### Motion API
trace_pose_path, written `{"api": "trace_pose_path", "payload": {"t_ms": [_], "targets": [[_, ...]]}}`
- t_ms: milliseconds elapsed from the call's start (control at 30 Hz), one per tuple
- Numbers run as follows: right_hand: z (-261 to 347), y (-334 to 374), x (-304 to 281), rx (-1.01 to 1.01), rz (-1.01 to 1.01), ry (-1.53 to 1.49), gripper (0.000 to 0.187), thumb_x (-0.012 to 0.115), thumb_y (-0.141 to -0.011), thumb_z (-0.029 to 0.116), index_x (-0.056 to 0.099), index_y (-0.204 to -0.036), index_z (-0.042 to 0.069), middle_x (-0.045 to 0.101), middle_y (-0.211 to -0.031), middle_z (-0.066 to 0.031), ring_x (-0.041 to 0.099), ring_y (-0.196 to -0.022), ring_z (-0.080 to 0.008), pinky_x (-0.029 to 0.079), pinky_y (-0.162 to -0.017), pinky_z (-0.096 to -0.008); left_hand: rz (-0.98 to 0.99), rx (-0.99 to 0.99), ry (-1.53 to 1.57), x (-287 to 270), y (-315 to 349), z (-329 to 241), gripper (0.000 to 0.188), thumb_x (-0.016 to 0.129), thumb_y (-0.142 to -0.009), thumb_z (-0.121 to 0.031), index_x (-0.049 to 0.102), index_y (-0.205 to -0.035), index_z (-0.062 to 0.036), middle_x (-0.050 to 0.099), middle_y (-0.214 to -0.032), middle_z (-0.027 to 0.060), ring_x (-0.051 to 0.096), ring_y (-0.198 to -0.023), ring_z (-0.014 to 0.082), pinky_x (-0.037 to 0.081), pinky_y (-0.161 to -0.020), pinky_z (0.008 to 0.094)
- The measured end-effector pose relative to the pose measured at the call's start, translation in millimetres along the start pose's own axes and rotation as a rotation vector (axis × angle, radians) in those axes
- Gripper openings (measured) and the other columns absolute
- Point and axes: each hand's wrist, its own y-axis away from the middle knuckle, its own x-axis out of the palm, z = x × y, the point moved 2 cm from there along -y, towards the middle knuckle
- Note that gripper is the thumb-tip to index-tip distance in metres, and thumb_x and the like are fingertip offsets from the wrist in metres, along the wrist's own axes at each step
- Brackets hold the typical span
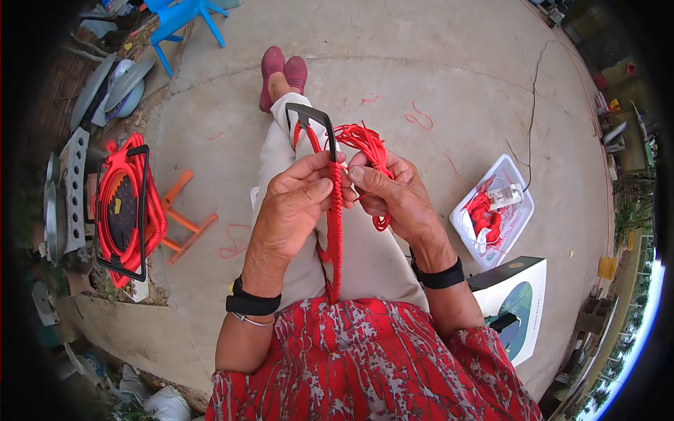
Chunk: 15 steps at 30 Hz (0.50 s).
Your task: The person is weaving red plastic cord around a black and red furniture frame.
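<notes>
A black frame (pixel 328 125) with rounded corners stands over my lap, one long side closely wrapped in red cord (pixel 336 245). My left hand (pixel 288 207) pinches this side between thumb and fingers, near the upper end of the wrapping. In my right hand (pixel 400 193) is a looped bundle of red cord (pixel 366 142), gripped against the palm. My right thumb and forefinger meet close to the frame, just right of the wrapped side. What lies between those fingertips is too small to make out. More red cord on the frame's far side is partly hidden by my left hand.
To the right stand a white plastic basket (pixel 460 221) with red cord and a power strip (pixel 505 196), and a printed box (pixel 530 288). Left are red-wrapped black frames (pixel 145 203) by an orange stand (pixel 189 235). A blue chair (pixel 172 21) is far left; cord scraps (pixel 421 118) litter the concrete.
</notes>
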Motion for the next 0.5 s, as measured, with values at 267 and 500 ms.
{"api": "trace_pose_path", "payload": {"t_ms": [267,500], "targets": [[0.0,0.7,1.1,0.019,0.039,-0.019,0.016,0.066,-0.087,0.018,0.06,-0.097,0.006,0.057,-0.067,0.0001,0.037,-0.048,-0.0016,0.023,-0.041,-0.0194,0.032,0.04,-0.048,-3.1,0.9,2.7,0.043,0.06,-0.088,-0.005,0.048,-0.128,0.0039,0.062,-0.1,0.0131,0.063,-0.085,0.0228,0.052,-0.078,0.0358],[-2.0,4.0,4.7,0.016,0.044,-0.04,0.015,0.066,-0.086,0.015,0.061,-0.096,0.006,0.056,-0.066,0.0002,0.039,-0.048,-0.002,0.024,-0.042,-0.0194,-0.053,0.166,-0.132,3.1,4.6,9.8,0.044,0.062,-0.088,-0.006,0.047,-0.128,0.0045,0.062,-0.105,0.0122,0.061,-0.083,0.0188,0.051,-0.074,0.0316]]}}
